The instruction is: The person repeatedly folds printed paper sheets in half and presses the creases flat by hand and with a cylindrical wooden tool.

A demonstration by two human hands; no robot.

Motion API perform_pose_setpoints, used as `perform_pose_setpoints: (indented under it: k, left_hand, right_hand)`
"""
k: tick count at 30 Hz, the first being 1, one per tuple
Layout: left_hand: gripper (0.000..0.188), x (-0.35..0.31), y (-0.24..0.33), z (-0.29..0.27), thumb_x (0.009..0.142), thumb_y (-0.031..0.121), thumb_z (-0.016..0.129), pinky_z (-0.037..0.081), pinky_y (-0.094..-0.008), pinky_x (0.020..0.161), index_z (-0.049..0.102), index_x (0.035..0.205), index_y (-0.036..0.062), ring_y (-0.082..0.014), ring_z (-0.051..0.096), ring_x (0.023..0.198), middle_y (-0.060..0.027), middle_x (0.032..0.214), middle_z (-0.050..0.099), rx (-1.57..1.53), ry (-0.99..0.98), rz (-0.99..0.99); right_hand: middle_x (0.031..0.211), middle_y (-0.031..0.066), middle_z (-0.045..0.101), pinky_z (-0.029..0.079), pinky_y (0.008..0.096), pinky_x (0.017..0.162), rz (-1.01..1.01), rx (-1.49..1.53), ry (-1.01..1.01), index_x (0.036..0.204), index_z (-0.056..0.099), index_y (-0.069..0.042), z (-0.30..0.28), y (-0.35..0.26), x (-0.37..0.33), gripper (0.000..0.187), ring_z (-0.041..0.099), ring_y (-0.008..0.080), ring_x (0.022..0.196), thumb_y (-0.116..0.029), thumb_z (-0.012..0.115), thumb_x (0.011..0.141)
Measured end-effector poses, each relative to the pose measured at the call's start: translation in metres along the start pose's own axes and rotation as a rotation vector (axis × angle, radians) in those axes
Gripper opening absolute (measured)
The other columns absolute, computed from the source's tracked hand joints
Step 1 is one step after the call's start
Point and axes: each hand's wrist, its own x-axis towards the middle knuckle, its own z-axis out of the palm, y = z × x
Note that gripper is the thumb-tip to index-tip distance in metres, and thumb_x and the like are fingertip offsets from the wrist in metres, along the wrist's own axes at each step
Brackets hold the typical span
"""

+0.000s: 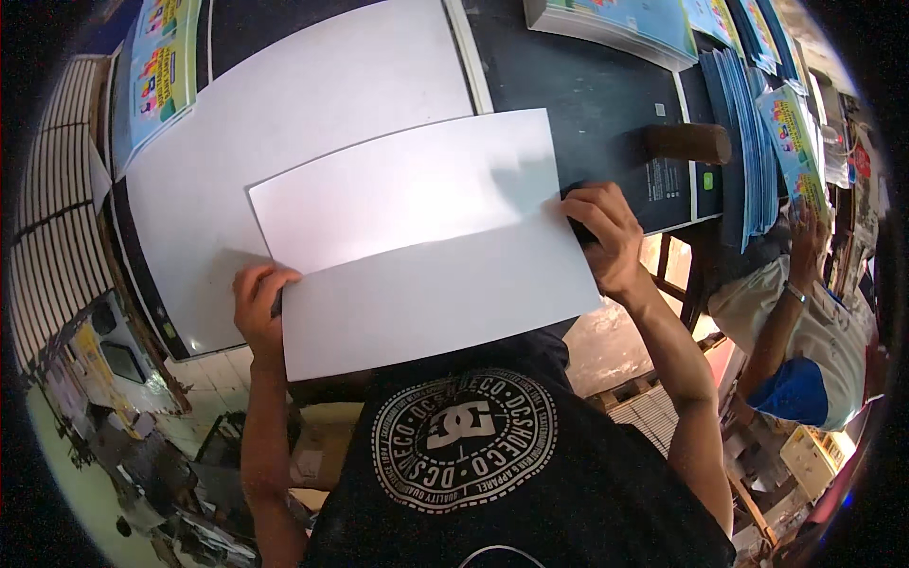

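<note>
A blank white sheet of paper (436, 293) is spread between my two hands, with a crease running across its middle. The upper half catches bright light; the lower half lies in grey shade. On its left edge, near the crease, my left hand (260, 301) is closed with the fingertips over the paper. My right hand (608, 237) pinches the opposite edge, its fingers bent and its thumb partly hidden. Beneath the upper half lies a larger white sheet or board (189, 208). The near part of the held paper sticks out over the table's front edge.
A brown cylindrical block (689, 144) rests on the dark tabletop (606, 123) beyond my right hand. Printed sheets are stacked at the back (634, 33), along the right (743, 142) and at the far left (159, 85). A co-worker (805, 331) stands to the right, one hand touching a printed sheet.
</note>
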Motion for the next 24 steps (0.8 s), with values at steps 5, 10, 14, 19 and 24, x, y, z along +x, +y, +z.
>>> perform_pose_setpoints:
  k: [5, 10, 14, 19, 24]
  left_hand:
    - [0.031, -0.018, 0.001, -0.010, 0.070, 0.012, 0.079, 0.055, -0.0410, 0.088, 0.076, 0.100, 0.0068, -0.0301, 0.067, 0.098, -0.0124, 0.102, 0.069, 0.041, 0.053, -0.122]
    - [0.036, -0.029, 0.028, -0.014, 0.082, 0.013, 0.079, 0.057, -0.0391, 0.094, 0.076, 0.117, 0.0050, -0.0280, 0.072, 0.106, -0.0140, 0.116, 0.074, -0.109, 0.092, -0.264]
    - [0.038, -0.037, 0.051, -0.004, 0.094, 0.015, 0.072, 0.056, -0.0366, 0.095, 0.070, 0.129, 0.0005, -0.0234, 0.071, 0.108, -0.0148, 0.122, 0.073, -0.336, 0.176, -0.463]
    - [0.040, -0.043, 0.055, -0.009, 0.094, 0.009, 0.071, 0.055, -0.0328, 0.094, 0.067, 0.133, 0.0000, -0.0182, 0.071, 0.106, -0.0149, 0.120, 0.074, -0.309, 0.206, -0.470]
    - [0.039, -0.033, 0.032, -0.013, 0.090, 0.019, 0.075, 0.056, -0.0407, 0.096, 0.073, 0.127, 0.0076, -0.0271, 0.071, 0.109, -0.0125, 0.120, 0.073, -0.026, 0.087, -0.255]
  right_hand:
    - [0.102, 0.0119, 0.069, 0.053, 0.0421, 0.083, -0.012, -0.009, -0.024, 0.102, 0.071, -0.005, 0.000, 0.000, 0.001, 0.041, 0.064, 0.0319, 0.096, -0.008, 0.083, 0.063]
    - [0.110, 0.0141, 0.072, 0.055, 0.0419, 0.085, 0.249, 0.102, 0.091, 0.115, 0.070, -0.001, 0.003, -0.027, -0.011, 0.047, 0.067, 0.0318, 0.096, -0.006, 0.084, 0.070]
    - [0.118, 0.0206, 0.071, 0.058, 0.0422, 0.096, 0.450, 0.236, 0.226, 0.135, 0.057, 0.005, 0.020, -0.050, -0.033, 0.066, 0.072, 0.0339, 0.113, -0.010, 0.087, 0.078]
    - [0.124, 0.0241, 0.070, 0.058, 0.0425, 0.098, 0.455, 0.317, 0.167, 0.142, 0.049, 0.005, 0.019, -0.048, -0.029, 0.072, 0.069, 0.0335, 0.119, -0.010, 0.086, 0.082]
    - [0.110, 0.0169, 0.074, 0.055, 0.0381, 0.089, 0.233, 0.009, 0.035, 0.120, 0.068, 0.002, 0.001, -0.036, -0.019, 0.049, 0.070, 0.0304, 0.098, -0.002, 0.084, 0.074]
